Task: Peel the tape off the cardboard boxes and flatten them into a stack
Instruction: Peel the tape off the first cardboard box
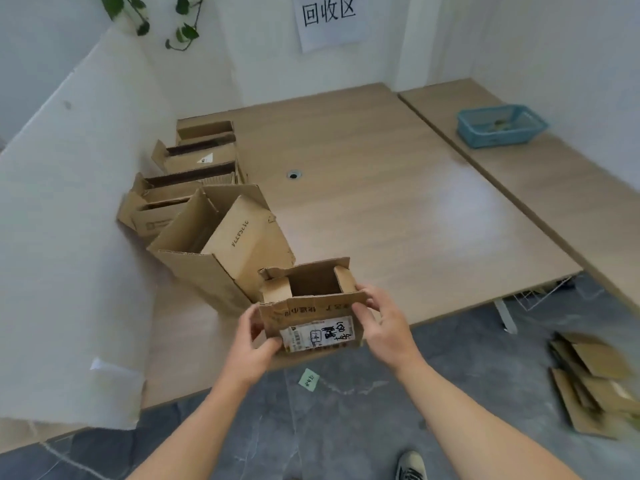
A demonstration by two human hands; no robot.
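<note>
A small open cardboard box (311,306) with a white shipping label on its near side is held over the front edge of the wooden table (398,209). My left hand (254,344) grips its lower left corner. My right hand (382,323) grips its right side, thumb on the near face. Its top flaps stand open and the inside looks empty. Behind it a larger open box (225,251) leans on its side. Several more open boxes (194,168) stand in a row along the left wall. Flattened cardboard (595,382) lies stacked on the floor at the right.
A blue plastic basket (500,125) sits on the adjoining table at the far right. A white foam panel (69,237) lines the left side. A small green paper slip (309,379) lies on the grey floor. My shoe (411,465) shows at the bottom.
</note>
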